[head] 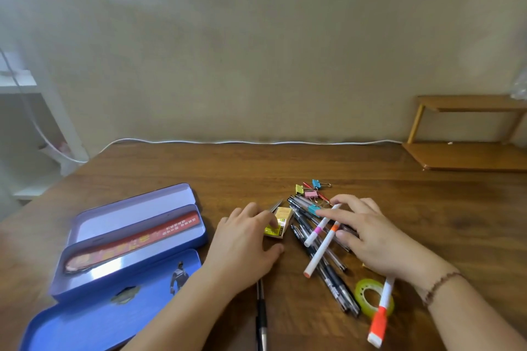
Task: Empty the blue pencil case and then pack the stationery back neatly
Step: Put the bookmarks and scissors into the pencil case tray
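The blue tin pencil case lies open at the left, its lid folded toward me and a red ruler in its tray. A heap of dark pens and white markers lies in the middle of the table. My left hand rests flat, fingertips touching a small yellow box. My right hand lies spread over the pens, fingers touching a white marker and a blue binder clip. Neither hand grips anything.
Coloured binder clips lie beyond the heap. A green tape roll and an orange-capped marker lie near my right wrist. A black pen lies under my left forearm. A wooden shelf stands at the back right; a white cable runs along the table's far edge.
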The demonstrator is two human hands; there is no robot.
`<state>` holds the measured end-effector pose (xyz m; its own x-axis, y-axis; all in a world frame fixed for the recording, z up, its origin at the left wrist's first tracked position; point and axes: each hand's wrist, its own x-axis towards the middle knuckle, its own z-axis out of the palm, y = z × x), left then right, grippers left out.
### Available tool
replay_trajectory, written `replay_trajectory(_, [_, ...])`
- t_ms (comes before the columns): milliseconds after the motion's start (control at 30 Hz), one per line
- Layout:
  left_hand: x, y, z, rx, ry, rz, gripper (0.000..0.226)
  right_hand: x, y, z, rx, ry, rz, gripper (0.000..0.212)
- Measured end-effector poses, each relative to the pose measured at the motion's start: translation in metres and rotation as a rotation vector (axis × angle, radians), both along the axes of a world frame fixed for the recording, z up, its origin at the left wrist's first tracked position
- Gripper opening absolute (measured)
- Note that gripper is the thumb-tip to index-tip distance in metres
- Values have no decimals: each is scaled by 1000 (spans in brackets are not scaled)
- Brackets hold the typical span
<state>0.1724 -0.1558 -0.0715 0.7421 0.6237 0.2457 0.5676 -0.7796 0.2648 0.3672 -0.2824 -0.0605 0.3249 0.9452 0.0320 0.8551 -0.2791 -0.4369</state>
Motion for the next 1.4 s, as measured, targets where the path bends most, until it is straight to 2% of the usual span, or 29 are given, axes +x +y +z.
replay_trajectory(67, [0,-1,0,15,20,14,38,-1,1,-2,-18,-50,31,42])
replay_trajectory(300, [2,-2,-5,65,32,51,37,1,2,-2,96,9,27,20])
replay_trajectory(400, [4,-5,-4,95,35,80,41,-4,5,-5,88,-5,22,23])
replay_trajectory(567, [2,-4,-1,86,8,69,28,-8,5,-1,87,-26,-24,7])
replay_trajectory(767, [-16,-4,-2,57,-17,73,17,-3,1,6,53,-70,-101,14])
replay_trajectory(867, [-17,-4,-4,25,-25,43,22,0,-3,10,22,-46,-123,10])
replay_trajectory(933, [-16,-3,-5,20,-49,27,27,5,-7,17,80,-4,-137,9])
replay_trajectory(1033, [-18,0,-4,4,-129,18,21,20,-18,26,194,-19,-233,22])
replay_trajectory(1167, [-21,5,-3,-22,-211,43,7,36,-30,27,50,4,-241,34])
replay_trajectory(1267, [-21,4,-3,-43,-246,33,6,39,-36,28,-47,35,-162,28])
replay_trajectory(1400, [-21,1,-6,-72,-319,7,4,35,-50,40,-245,231,10,29])
